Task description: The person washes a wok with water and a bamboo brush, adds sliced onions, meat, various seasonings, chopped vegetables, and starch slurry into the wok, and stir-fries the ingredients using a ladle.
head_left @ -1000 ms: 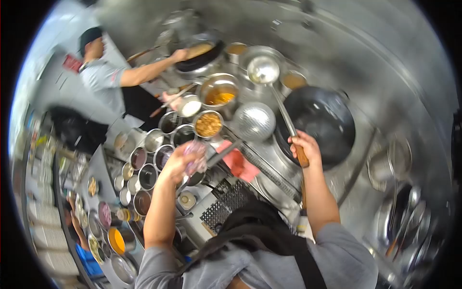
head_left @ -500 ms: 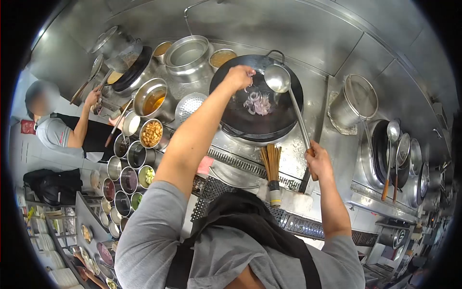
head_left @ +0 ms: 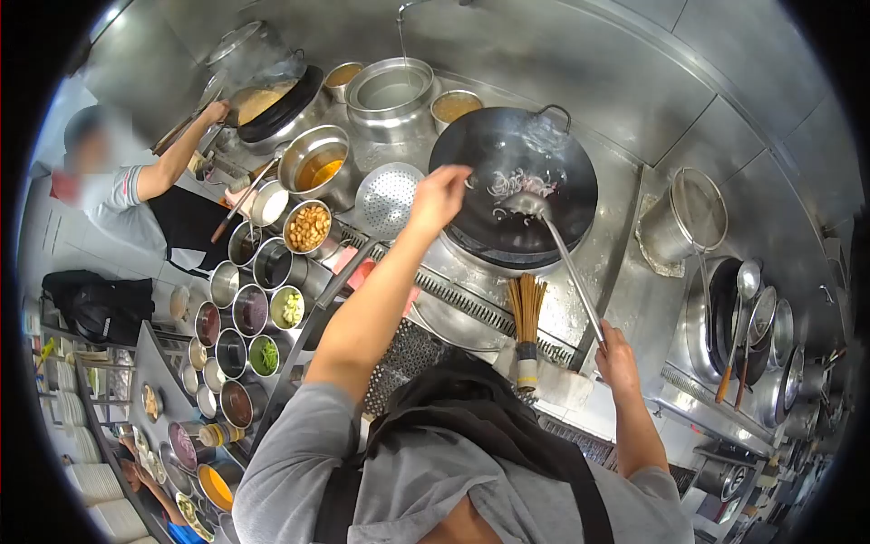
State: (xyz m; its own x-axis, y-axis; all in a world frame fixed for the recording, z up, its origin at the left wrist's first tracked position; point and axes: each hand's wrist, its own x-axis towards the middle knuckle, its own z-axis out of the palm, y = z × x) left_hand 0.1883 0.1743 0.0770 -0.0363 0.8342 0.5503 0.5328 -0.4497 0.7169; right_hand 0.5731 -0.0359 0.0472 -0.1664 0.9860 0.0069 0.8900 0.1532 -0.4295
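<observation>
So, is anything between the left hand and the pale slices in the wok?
Nothing visible: only bare wok shows between the left hand and the pale slices; the ladle's bowl sits at their near side.

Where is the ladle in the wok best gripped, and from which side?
Probably at the handle end farthest from the bowl, coming from the person's near right side, where the right hand holds it. The ladle's long handle slants out over the rim of the wok that way, leaving the hand well clear of the pan.
</observation>
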